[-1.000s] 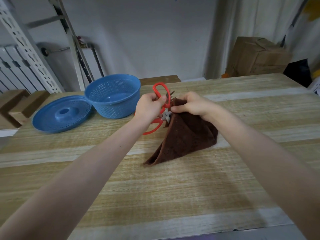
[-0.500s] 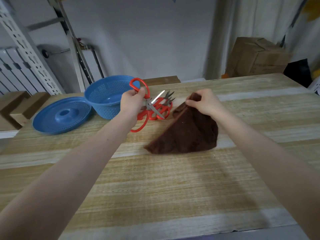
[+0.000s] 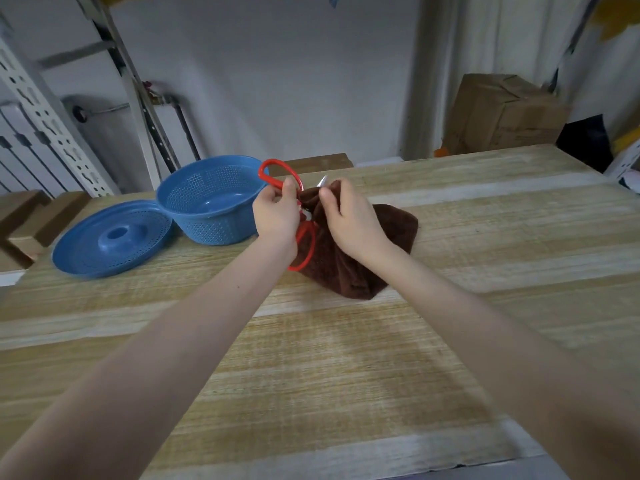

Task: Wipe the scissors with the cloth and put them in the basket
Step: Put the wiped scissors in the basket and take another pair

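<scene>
The left hand (image 3: 275, 213) is gripping the rigid scissors (image 3: 277, 174) by their red loops; the right hand (image 3: 346, 220) is pinching limp cloth (image 3: 346, 271) around the blade, sensibly.

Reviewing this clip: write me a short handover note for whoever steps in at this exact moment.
Left hand: shut on the red scissors, gripping the handles, held above the table.
Right hand: pinching the brown cloth around the blades; only a metal tip shows above it. The rest of the cloth rests on the table.
Blue basket: just left of the hands, nothing visible inside; its blue lid lies beside it.
Done: scissors picked up, wiping under way.
Left: finish wiping, put the scissors in the basket.
</scene>
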Demonstrator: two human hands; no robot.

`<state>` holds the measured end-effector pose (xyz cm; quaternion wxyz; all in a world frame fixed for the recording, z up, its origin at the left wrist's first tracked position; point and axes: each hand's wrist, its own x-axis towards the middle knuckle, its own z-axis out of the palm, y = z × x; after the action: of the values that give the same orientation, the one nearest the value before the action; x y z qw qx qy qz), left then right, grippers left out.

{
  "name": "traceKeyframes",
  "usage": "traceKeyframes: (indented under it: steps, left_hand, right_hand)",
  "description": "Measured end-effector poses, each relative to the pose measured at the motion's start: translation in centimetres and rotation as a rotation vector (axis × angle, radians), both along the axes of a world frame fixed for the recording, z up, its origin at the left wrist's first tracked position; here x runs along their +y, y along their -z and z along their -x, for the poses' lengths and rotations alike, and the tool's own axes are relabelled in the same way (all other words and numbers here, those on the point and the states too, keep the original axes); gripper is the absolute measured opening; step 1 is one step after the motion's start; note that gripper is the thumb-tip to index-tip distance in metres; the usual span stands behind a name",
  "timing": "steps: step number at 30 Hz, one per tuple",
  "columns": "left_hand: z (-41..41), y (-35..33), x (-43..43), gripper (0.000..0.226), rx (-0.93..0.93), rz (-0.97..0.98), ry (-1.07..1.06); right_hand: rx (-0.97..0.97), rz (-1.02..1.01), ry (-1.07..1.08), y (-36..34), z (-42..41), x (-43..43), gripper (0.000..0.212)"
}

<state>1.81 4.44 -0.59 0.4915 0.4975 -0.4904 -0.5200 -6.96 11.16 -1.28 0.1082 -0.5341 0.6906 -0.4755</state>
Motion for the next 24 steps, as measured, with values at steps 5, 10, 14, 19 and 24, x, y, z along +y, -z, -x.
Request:
traceKeyframes:
  steps: [5, 10, 14, 19, 24]
  left_hand:
    - [0.2, 0.6, 0.4, 0.028, -0.014, 0.086, -0.044]
    - [0.5, 0.4, 0.0, 0.032, -0.027, 0.092, -0.033]
    - [0.8, 0.2, 0.3, 0.032, -0.011, 0.013, -0.048]
    - [-1.1, -0.8, -1.9, 0.034, 0.03, -0.092, -0.182]
    - [-0.9, -1.1, -1.8, 0.029, 0.033, -0.191, -0.074]
  right_hand:
    - [0.115, -0.247, -0.136, -0.4, 1.1, -0.9, 0.026]
    - [0.092, -0.193, -0.202, -0.5, 1.5, -0.3, 0.03]
    - [0.106, -0.186, -0.127, -0.4, 1.8, 0.0, 0.027]
    - [0.06, -0.304, -0.004, 0.0, 5.2, 1.6, 0.018]
    - [0.353, -0.378, 0.291, -0.9, 7.8, 1.1, 0.034]
